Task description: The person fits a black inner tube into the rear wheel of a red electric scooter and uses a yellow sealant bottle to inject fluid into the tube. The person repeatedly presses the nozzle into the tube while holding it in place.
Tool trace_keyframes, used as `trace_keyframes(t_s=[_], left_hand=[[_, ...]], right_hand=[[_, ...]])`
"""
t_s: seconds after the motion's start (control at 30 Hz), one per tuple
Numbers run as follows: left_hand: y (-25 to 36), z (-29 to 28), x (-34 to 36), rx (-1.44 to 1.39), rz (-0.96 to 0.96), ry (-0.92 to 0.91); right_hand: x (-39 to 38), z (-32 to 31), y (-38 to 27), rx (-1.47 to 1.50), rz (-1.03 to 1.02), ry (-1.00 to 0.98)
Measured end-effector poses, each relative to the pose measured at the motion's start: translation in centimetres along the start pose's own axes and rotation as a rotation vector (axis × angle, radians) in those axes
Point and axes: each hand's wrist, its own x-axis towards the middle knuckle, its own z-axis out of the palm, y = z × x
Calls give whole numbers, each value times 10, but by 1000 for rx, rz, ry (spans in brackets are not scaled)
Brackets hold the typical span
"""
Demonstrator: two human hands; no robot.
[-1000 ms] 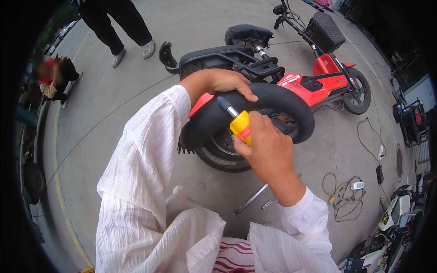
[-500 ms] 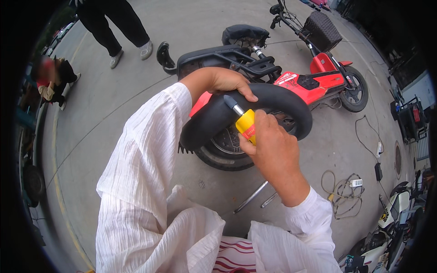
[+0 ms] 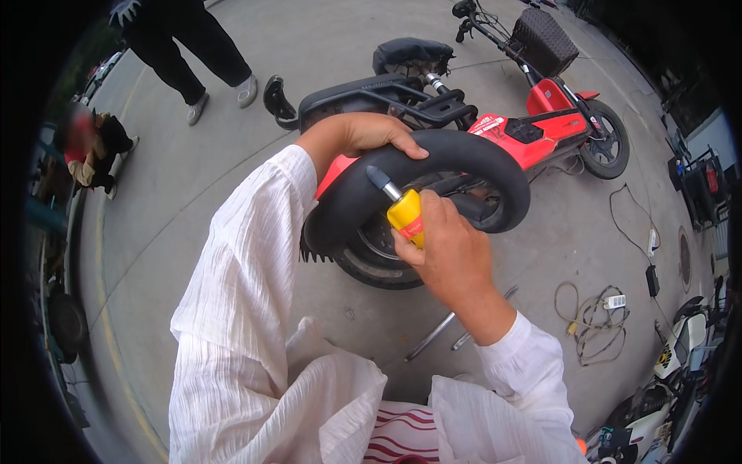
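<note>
Surface: one grey concrete yard [image 3: 216, 201], outdoors, with curved seams and a round cover far right.

One red and black electric scooter [image 3: 525, 131], far centre, lying over to the right, with black seat, rear rack and front basket; its rear wheel [image 3: 379, 251] is nearest.

One standing person [image 3: 193, 46], far left, legs only in view. One crouching figure [image 3: 93, 147] at the left edge.

One black inner tube [image 3: 456, 158], centre, arched over the rear wheel and held up clear of the ground.

Two hands, both in white sleeves. Left hand [image 3: 371, 133]: closed over the top of the inner tube, fingers wrapped round its far side. Right hand [image 3: 448, 247]: fist tight about one yellow-handled tool [image 3: 403, 213], whose dark rounded tip rests on the tube's inner face.

One tangle of cable [image 3: 591, 325] with a small white box, near right. One black adapter [image 3: 653, 280] on a cord, right.

Two metal tyre levers [image 3: 433, 336], lying on the ground near centre, just beyond the right forearm.
</note>
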Motion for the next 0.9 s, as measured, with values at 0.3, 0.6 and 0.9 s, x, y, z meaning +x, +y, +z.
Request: trace_keyframes(t_s=[0.3, 0.6, 0.9], left_hand=[[-9, -10, 9, -25, -21, -7], [-15, -14, 13, -42, -16, 1], [-13, -14, 9, -45, -22, 12]], right_hand=[[0, 12, 11, 65, 6, 49], [-1, 16, 8, 86, -25, 34], [-2, 20, 12, 120, -27, 27]])
